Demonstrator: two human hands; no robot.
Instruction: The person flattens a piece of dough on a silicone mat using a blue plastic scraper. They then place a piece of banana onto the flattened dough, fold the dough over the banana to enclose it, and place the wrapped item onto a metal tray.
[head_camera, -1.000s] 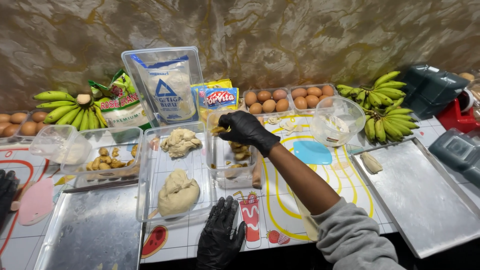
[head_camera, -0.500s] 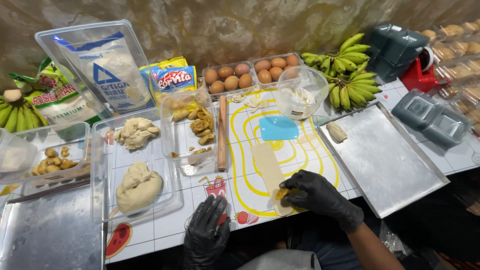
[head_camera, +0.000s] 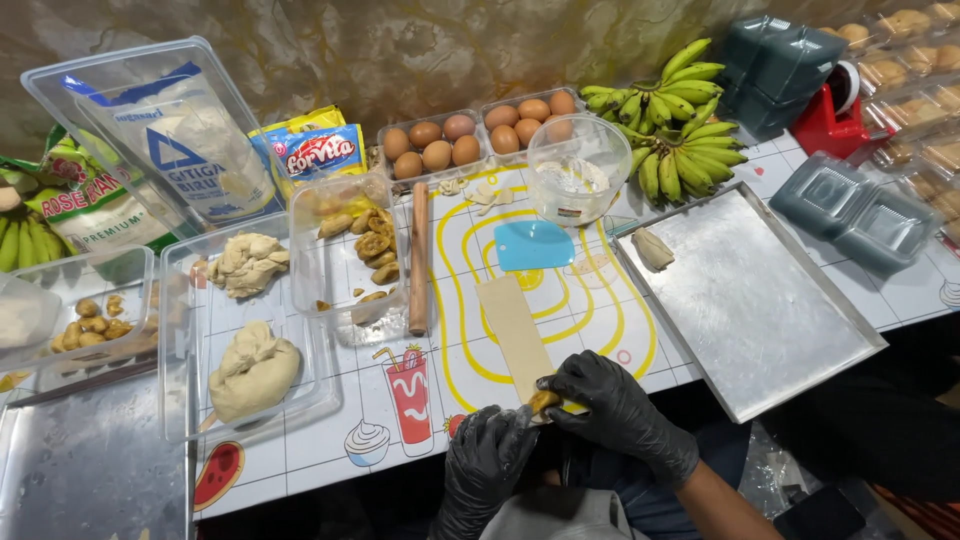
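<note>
Both my hands wear black gloves at the near edge of the table. My right hand (head_camera: 622, 410) and my left hand (head_camera: 487, 457) pinch the near end of a long flat strip of dough (head_camera: 511, 335), where a small golden piece of filling (head_camera: 544, 401) sits. The strip lies on a white mat with yellow lines (head_camera: 470, 262). A clear tub of fried banana pieces (head_camera: 347, 250) stands to the left of a wooden rolling pin (head_camera: 419, 257).
A steel tray (head_camera: 760, 310) with one wrapped dough piece (head_camera: 653, 248) lies on the right. A blue scraper (head_camera: 533, 244), glass bowl (head_camera: 578, 165), eggs (head_camera: 433, 148), bananas (head_camera: 672, 120), a tub of dough lumps (head_camera: 250, 330) and flour bags (head_camera: 190, 150) ring the mat.
My right hand came back from the banana tub to the near end of the strip. My left hand moved up to join it there. The view shifted to the right.
</note>
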